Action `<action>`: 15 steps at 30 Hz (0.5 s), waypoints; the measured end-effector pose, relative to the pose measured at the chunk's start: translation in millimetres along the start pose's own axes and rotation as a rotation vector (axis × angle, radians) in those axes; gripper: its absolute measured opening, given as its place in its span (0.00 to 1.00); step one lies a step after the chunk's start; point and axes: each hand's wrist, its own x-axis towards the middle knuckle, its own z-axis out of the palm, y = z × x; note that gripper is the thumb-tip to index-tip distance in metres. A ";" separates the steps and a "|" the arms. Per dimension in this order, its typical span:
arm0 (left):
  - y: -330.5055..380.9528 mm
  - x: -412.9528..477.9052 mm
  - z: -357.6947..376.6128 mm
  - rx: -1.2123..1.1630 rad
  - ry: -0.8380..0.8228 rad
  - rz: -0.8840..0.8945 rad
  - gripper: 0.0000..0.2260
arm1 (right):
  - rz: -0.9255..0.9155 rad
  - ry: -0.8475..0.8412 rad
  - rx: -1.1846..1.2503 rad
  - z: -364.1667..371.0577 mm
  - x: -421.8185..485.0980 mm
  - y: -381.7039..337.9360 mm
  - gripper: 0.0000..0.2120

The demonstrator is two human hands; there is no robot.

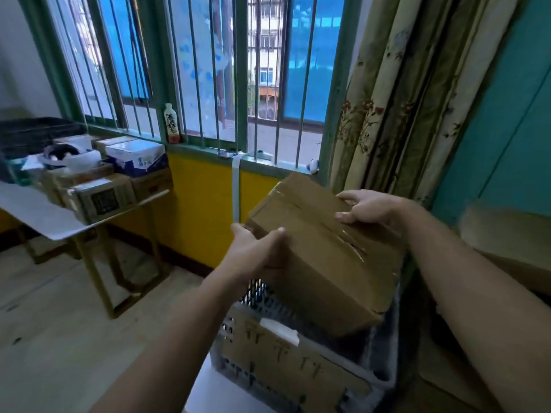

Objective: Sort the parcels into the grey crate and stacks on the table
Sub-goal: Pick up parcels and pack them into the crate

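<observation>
Ok, status: both hands on one brown cardboard parcel [322,248], centre-right of frame. It's tilted, with the taped top face toward the cam, far end up near the window sill and near end down over the grey crate [253,305]. Can't tell if the low corner touches the crate rim or anything inside.

Left hand [259,248] grips the parcel's left edge, thumb on top and fingers wrapped under. Right hand [366,208] grips the upper-right edge, fingers curled over the top face.

Crate sits bottom centre, directly below the parcel, w/ mesh walls. A cardboard sign [292,362] with handwritten marks and a white tape patch is on its near side.

Worktop [35,216] is at mid-left, well apart from the crate. Stacks of parcels [104,186] sit on it, mostly brown cartons. A blue-white box [137,159] is on top at the right end of the stacks, and a white bag-type item [74,158] on top further left.

Bkgd: barred window w/ green frame. Bottle [172,123] is upright on the sill. A white strap [236,186] hangs down the yellow wall below the sill. Floral curtain [402,99] is at upper right. Another cardboard box [507,242] is at the right edge, blurred.
</observation>
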 end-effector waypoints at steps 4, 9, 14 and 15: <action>-4.0 17.1 8.2 0.036 -0.125 -0.049 0.51 | 0.055 0.001 -0.088 13.1 14.0 12.7 0.29; -14.9 29.8 8.6 -0.021 -0.149 -0.157 0.34 | 0.101 -0.092 -0.151 48.7 32.6 26.3 0.28; -41.0 33.1 5.9 -0.190 -0.127 -0.320 0.26 | 0.105 -0.183 -0.214 53.6 49.1 27.6 0.29; -46.2 32.5 3.6 -0.220 -0.149 -0.354 0.25 | 0.107 -0.199 -0.229 55.1 51.7 27.0 0.29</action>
